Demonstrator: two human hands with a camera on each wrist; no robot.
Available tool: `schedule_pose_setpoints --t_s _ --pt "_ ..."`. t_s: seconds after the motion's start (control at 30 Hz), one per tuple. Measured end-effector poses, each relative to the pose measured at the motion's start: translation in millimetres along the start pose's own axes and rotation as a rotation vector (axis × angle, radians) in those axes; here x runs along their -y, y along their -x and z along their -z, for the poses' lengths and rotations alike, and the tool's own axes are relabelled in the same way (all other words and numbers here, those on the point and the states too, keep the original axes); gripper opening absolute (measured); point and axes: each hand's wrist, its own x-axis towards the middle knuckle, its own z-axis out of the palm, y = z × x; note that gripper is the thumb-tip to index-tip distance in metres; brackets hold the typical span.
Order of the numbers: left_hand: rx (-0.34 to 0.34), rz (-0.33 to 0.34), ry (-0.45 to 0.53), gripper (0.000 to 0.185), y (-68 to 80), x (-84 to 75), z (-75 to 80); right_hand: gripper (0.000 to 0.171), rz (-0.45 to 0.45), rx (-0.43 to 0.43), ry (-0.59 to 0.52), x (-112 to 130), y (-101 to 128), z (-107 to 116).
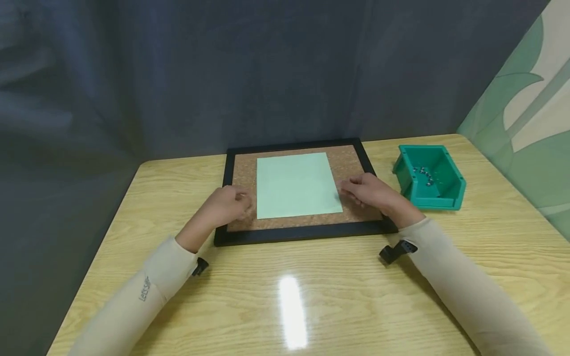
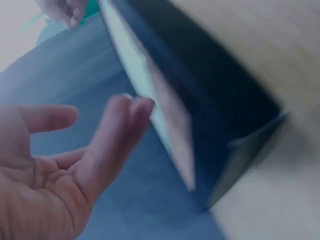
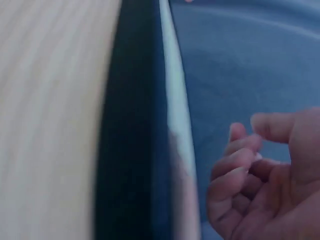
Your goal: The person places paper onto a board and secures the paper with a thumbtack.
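Observation:
A black-framed cork board (image 1: 303, 232) lies flat on the wooden table (image 1: 338, 296), with a pale green sheet of paper (image 1: 296, 184) on its middle. My left hand (image 1: 229, 203) hovers over the cork at the sheet's left edge, fingers relaxed and holding nothing (image 2: 65, 165). My right hand (image 1: 367, 194) is at the sheet's right edge, fingers loosely curled around nothing (image 3: 265, 185). Whether either hand touches the paper is unclear. Both wrist views are blurred and show the board's frame (image 2: 215, 115) (image 3: 130, 125) edge-on.
A teal plastic bin (image 1: 438, 200) with several small metal pins (image 1: 425, 174) stands on the table right of the board. A dark curtain hangs behind the table, and a green patterned wall rises at the right. Bare tabletop lies in front of the board.

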Motion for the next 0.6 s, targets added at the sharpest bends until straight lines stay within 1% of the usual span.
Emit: schedule_pose_setpoints --t_s 0.07,0.13,0.17,0.27,0.37,0.47,0.5,0.53,0.6 --pt "-0.047 -0.051 -0.150 0.045 8.0 -6.6 1.0 0.041 0.060 -0.017 0.080 9 4 -3" --pt "-0.070 -0.107 -0.251 0.045 10.9 -15.8 -2.0 0.036 0.140 -0.026 0.168 20 9 -9" --pt "-0.070 -0.130 -0.291 0.048 11.5 -20.6 -4.7 0.034 0.179 -0.021 0.216 26 11 -14" --pt "-0.044 -0.202 -0.415 0.047 7.0 -34.9 -17.6 0.031 0.270 -0.001 0.349 42 17 -31" --pt "0.002 -0.241 -0.519 0.046 4.0 -45.6 -32.9 0.042 0.346 0.072 0.470 51 23 -49" --pt "0.063 -0.261 -0.577 0.046 5.4 -51.2 -46.0 0.055 0.384 0.183 0.550 55 27 -64" --pt "0.079 -0.269 -0.596 0.045 6.0 -52.2 -49.4 0.057 0.374 0.213 0.565 55 29 -68" --pt "0.095 -0.268 -0.608 0.045 6.9 -53.2 -52.0 0.059 0.365 0.230 0.579 55 30 -70" --pt "0.111 -0.263 -0.628 0.043 7.7 -54.8 -55.8 0.059 0.337 0.231 0.611 54 33 -73"
